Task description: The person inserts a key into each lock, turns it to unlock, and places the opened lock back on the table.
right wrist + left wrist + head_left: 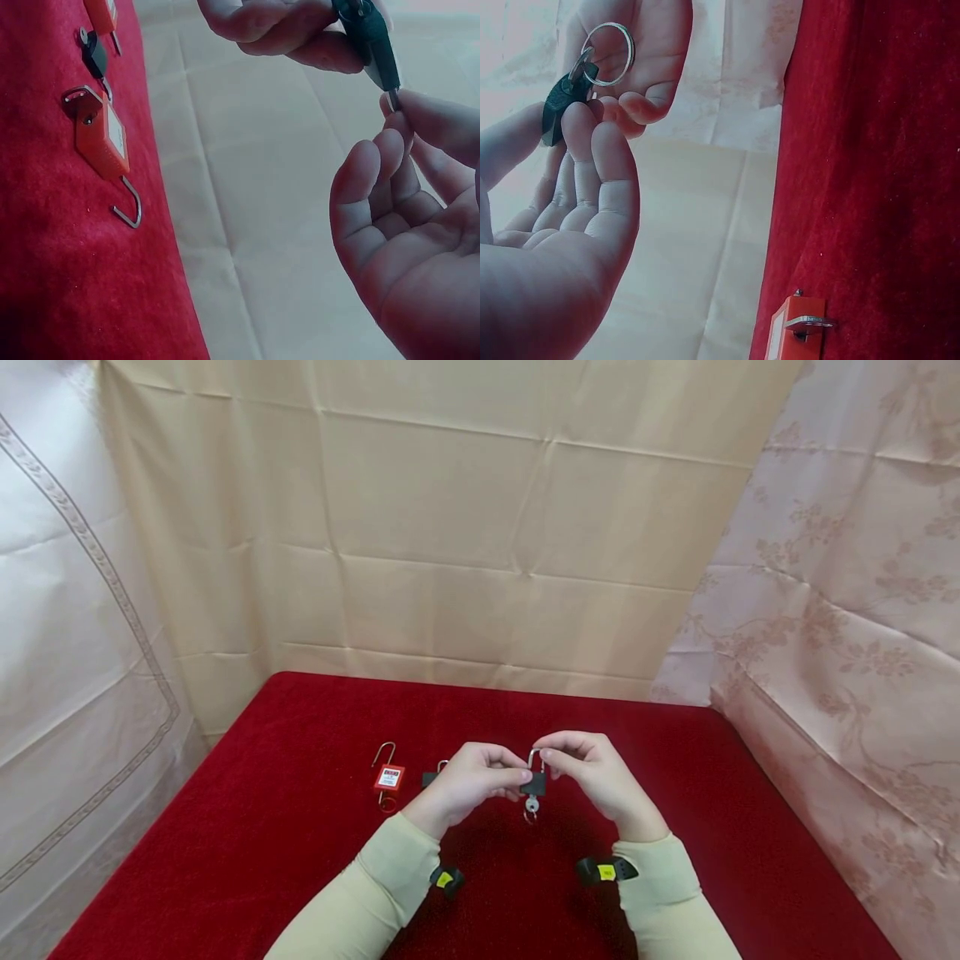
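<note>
In the head view, my left hand (468, 781) pinches the dark body of a padlock (533, 784) between thumb and fingers. My right hand (596, 772) pinches that padlock's metal shackle (532, 757) with thumb and fingertips. A key (532, 804) sticks out of the padlock's underside, with a key ring (632, 52) hanging from it. From the right wrist, the dark body (373, 49) is seen between both hands, its shackle mostly covered by the right fingertips. Whether the shackle is latched cannot be told.
A red padlock (389, 777) with its shackle swung out lies left on the red-covered table (315, 860). Beside it lies another dark padlock (430, 778), partly behind the left hand. The right wrist view also shows a second red padlock (101, 139). Cloth curtains (450, 527) surround the table.
</note>
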Available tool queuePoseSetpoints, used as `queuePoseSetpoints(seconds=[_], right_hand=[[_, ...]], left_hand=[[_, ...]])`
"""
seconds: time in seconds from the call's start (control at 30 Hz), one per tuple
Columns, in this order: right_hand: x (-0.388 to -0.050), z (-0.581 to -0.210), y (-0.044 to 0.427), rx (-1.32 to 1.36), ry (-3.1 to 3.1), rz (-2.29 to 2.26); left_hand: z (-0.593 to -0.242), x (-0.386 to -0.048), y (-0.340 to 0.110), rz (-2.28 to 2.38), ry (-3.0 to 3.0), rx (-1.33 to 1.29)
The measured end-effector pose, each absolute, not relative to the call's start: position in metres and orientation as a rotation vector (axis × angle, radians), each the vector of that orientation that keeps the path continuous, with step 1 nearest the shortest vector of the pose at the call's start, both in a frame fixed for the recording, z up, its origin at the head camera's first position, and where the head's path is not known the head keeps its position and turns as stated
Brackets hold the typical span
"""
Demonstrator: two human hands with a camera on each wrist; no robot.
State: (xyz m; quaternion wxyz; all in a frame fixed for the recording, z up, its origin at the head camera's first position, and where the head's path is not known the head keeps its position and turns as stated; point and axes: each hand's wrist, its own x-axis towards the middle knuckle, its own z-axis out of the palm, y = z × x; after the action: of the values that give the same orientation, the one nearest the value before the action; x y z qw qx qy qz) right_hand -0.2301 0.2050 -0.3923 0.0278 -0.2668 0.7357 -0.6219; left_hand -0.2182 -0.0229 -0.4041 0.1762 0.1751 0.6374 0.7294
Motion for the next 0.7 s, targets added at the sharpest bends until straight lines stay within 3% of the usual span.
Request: queuePoseSetpoints(seconds=[0.7], right_hand=[[-0.2323,-0.3966,0.2099,-0.841,2.146,-1.987]], left_hand=[[-0.404,-0.2186,-0.025,2.086,1.798,0.489]])
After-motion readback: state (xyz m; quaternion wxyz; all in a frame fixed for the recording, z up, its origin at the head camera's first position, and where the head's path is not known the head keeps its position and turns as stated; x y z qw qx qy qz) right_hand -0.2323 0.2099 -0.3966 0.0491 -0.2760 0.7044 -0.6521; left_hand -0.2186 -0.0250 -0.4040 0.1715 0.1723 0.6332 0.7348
